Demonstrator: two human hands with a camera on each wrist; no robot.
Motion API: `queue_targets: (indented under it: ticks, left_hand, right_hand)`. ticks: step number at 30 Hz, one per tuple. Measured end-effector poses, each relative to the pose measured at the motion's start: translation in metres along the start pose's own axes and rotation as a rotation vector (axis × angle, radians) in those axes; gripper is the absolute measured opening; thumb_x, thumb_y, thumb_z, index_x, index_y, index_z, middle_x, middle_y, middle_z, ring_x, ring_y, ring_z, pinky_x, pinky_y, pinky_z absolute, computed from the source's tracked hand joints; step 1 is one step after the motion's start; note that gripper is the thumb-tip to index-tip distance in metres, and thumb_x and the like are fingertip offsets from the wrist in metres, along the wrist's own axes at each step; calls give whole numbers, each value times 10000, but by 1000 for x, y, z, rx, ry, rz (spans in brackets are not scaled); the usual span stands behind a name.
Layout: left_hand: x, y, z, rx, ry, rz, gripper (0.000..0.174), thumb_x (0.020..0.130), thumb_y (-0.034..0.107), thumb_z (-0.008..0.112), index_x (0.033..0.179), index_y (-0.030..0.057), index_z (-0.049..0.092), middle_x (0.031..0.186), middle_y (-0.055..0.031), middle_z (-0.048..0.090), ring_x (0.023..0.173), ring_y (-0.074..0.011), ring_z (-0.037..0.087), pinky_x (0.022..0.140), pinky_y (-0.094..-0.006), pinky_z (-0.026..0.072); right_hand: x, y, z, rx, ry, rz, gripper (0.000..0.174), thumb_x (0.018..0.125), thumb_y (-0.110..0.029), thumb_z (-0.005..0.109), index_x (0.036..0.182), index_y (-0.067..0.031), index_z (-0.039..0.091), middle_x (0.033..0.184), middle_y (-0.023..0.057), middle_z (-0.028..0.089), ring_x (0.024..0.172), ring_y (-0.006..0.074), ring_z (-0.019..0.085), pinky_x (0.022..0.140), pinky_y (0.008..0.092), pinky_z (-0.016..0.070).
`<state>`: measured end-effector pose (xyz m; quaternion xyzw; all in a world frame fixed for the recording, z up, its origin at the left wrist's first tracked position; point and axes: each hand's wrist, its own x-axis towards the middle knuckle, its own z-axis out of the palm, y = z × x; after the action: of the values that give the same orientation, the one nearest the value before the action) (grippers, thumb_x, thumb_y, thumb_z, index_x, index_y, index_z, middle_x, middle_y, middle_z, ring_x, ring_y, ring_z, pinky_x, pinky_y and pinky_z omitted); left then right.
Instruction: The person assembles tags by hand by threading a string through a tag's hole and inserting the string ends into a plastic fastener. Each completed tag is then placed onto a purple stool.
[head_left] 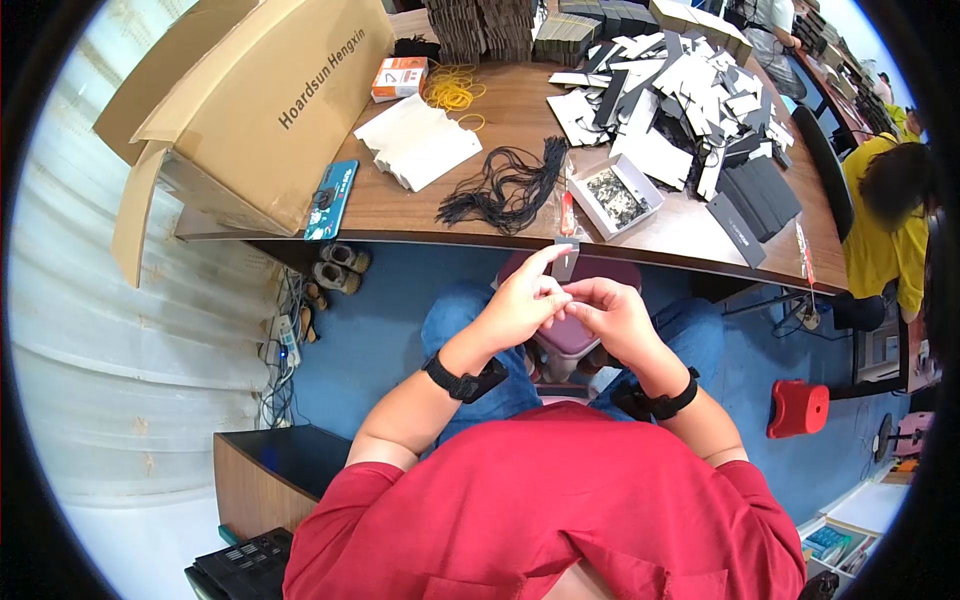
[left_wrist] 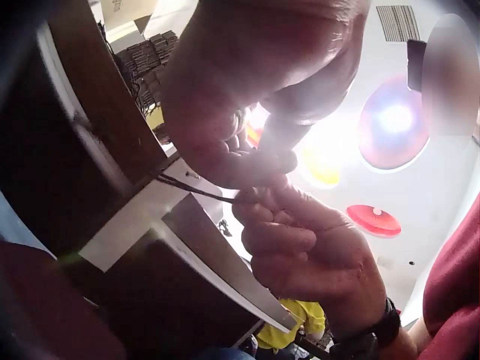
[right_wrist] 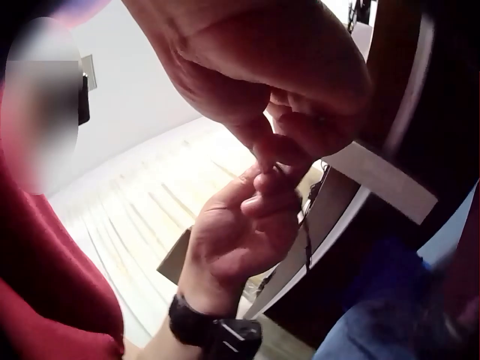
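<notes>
Above the lap, just off the table's near edge, my left hand point(head_left: 520, 308) and right hand point(head_left: 617, 320) meet at the fingertips. A narrow hang tag point(head_left: 566, 262), dark grey in the head view, hangs beyond the fingers. In the left wrist view a thin black cord point(left_wrist: 201, 190) runs from the end of the tag point(left_wrist: 124, 234) to the pinched fingertips of both hands. My left index finger reaches out toward the tag, while thumb and other fingers close on the cord. The cord's end is hidden between the fingers.
On the table point(head_left: 400, 215) lie black cords point(head_left: 510, 185), white cards point(head_left: 418, 140), a white box of small parts point(head_left: 615, 195), a heap of tags point(head_left: 665, 95) and a dark card stack point(head_left: 755, 205). A large carton point(head_left: 270, 110) stands left. A pink stool point(head_left: 600, 280) sits below the hands.
</notes>
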<state>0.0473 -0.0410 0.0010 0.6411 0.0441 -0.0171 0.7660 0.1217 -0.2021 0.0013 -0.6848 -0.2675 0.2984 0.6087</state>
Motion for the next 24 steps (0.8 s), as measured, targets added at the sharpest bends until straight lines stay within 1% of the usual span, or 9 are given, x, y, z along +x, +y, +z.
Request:
queue_targets:
  ticks: [1,4,7,10,13,16,19,20,24]
  left_hand:
    - [1,-1,-3,-5,-20,-9,632,867,30,562,1411,69,244,725,-40,554,577,-64,489,516,-181,399]
    - [-2,0,-5,2,-43,-29,600,868,34,565,1396,62,281,718,-33,551,583,-62,487,516,-185,402]
    - [0,-6,-6,84,-48,-33,526,856,36,581,1343,48,383,714,-21,545,580,-57,475,526,-187,410]
    - [2,-13,-8,273,43,25,332,838,40,604,1167,18,562,733,-10,555,603,-57,491,547,-199,431]
    - [0,-8,-6,581,136,37,142,829,49,614,958,0,649,768,-6,580,640,-62,522,564,-213,445]
    - [6,-22,-8,810,318,394,90,839,69,616,853,-10,655,761,-3,606,651,-63,533,571,-222,445]
    - [19,-32,-14,447,407,329,108,803,93,640,828,-12,647,689,-50,621,600,-113,554,559,-258,449]
    - [20,-33,-16,313,398,180,99,828,91,633,823,-7,651,674,-33,626,562,-86,526,526,-237,433]
    - [28,-55,-17,207,431,103,93,850,94,631,857,6,661,694,3,609,592,-49,503,537,-202,415]
  right_hand:
    - [4,10,1,-2,9,-44,117,837,-64,641,921,18,640,802,41,653,692,57,550,610,220,459]
    - [2,4,-2,-150,-8,48,84,816,-67,651,836,9,623,735,18,624,648,50,524,566,229,442]
    - [1,0,-2,-348,43,-155,79,795,-67,651,792,-5,602,678,-3,589,600,51,505,535,224,422]
    - [2,-1,-4,-313,52,-71,72,786,-61,644,782,-13,590,676,-5,582,547,55,482,503,213,400]
    - [7,18,-4,-143,99,-81,62,801,-49,624,813,-16,573,693,18,599,523,56,484,488,206,399]
    - [12,14,-5,382,57,89,58,823,-45,596,841,-18,548,704,43,612,509,64,497,465,203,398]
    - [24,17,-10,435,127,109,46,848,-52,567,854,-16,539,685,53,603,472,75,489,440,193,375]
    - [27,18,-10,440,153,99,45,850,-55,565,853,-16,541,679,50,598,464,75,484,438,190,369]
    - [40,42,-5,307,227,72,73,856,-100,605,843,-47,555,646,11,561,467,51,443,426,181,334]
